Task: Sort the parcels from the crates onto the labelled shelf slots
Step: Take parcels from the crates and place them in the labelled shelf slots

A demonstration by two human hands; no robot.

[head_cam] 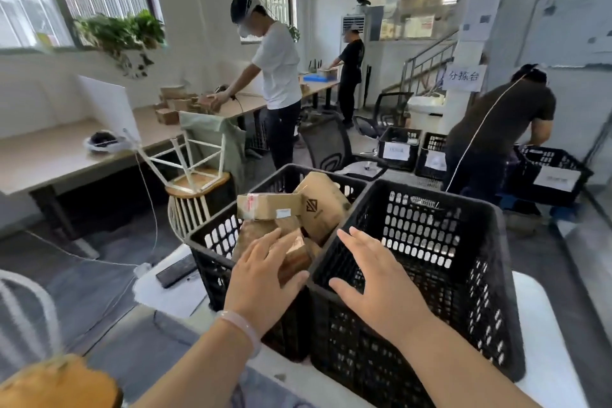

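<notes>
Left hand [261, 278]: held open, with the fingers straight and slightly spread and the thumb set out to the side. A pale bracelet [239, 328] is worn at its wrist.
Right hand [374, 278]: held open as well, palm down and fingers fanned. It is seen over the near rim of the right crate [430, 242], and nothing is held in it.
Small parcel [296, 255]: a brown box with a printed label, found just beyond the left thumb and partly covered by the left fingertips. Whether it is actually touched cannot be told.
Left crate [212, 258]: a black perforated crate placed under and ahead of the left hand. Its side wall is pressed against the right crate.
Long parcel [268, 205]: laid across the pile, beyond the left fingertips, with tape and a white label on its face.
Tilted parcel [323, 209]: leaned upward just past the gap between the two hands. A printed diamond logo is shown on it.
White tabletop [543, 325]: both crates are carried on it, and it is exposed to the right of the right forearm.
Dark flat device [175, 270]: laid to the left of the left hand, beside the left crate.
Labelled crates [397, 149]: set on the floor well beyond the right hand.
People: one in a white shirt [278, 66] is seen at a far table, and one in a dark shirt [496, 129] is bent over a crate.
</notes>
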